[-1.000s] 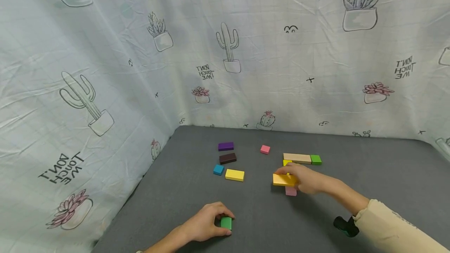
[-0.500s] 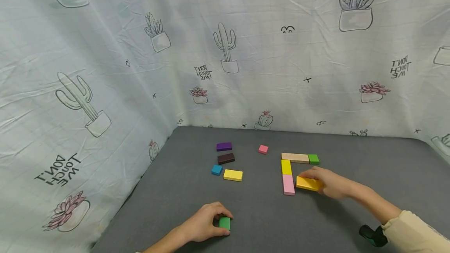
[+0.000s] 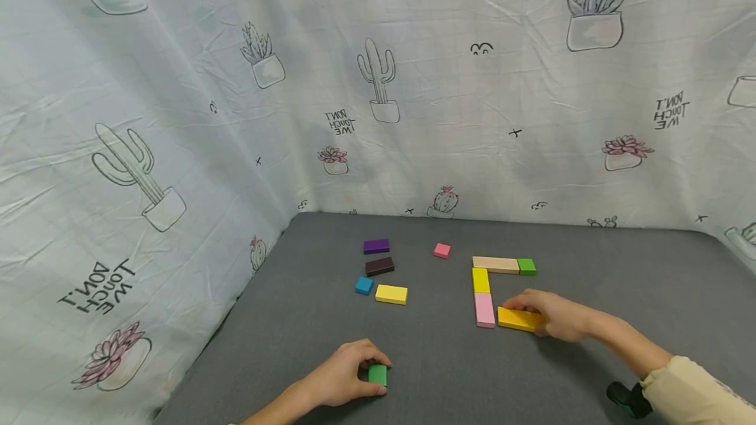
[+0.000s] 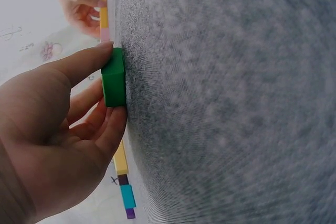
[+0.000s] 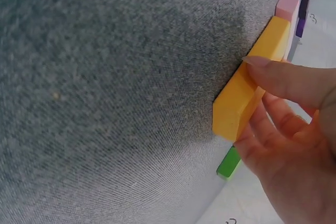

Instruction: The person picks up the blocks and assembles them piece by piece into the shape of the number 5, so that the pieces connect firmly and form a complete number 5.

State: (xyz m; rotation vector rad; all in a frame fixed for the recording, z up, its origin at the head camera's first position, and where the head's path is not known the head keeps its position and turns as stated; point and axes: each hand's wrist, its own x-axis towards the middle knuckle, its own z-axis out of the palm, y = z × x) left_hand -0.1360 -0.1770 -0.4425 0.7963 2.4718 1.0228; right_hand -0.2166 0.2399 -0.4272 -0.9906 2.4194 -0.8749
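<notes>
Between thumb and fingers, my left hand (image 3: 342, 376) pinches a green block (image 3: 377, 375) at the near side of the grey table; the left wrist view shows the block (image 4: 114, 78) on the surface. My right hand (image 3: 558, 315) grips a long orange block (image 3: 518, 319) by its right part, thumb on the near face. The orange block's left end is just right of a pink block (image 3: 485, 310), with a narrow gap. The pink block continues a yellow block (image 3: 481, 281) in a column. Above that column lie a beige block (image 3: 495, 265) and a light green block (image 3: 527, 267), end to end.
To the left lie a purple block (image 3: 376, 246), a dark brown block (image 3: 380, 266), a blue block (image 3: 364, 286) and a pale yellow block (image 3: 392, 294). A small coral block (image 3: 442, 251) sits farther back. A patterned curtain (image 3: 449, 97) encloses the table's back and left.
My right hand has carried the orange block rightward from over the pink block, then slightly nearer, down beside it. The left hand stays on the green block.
</notes>
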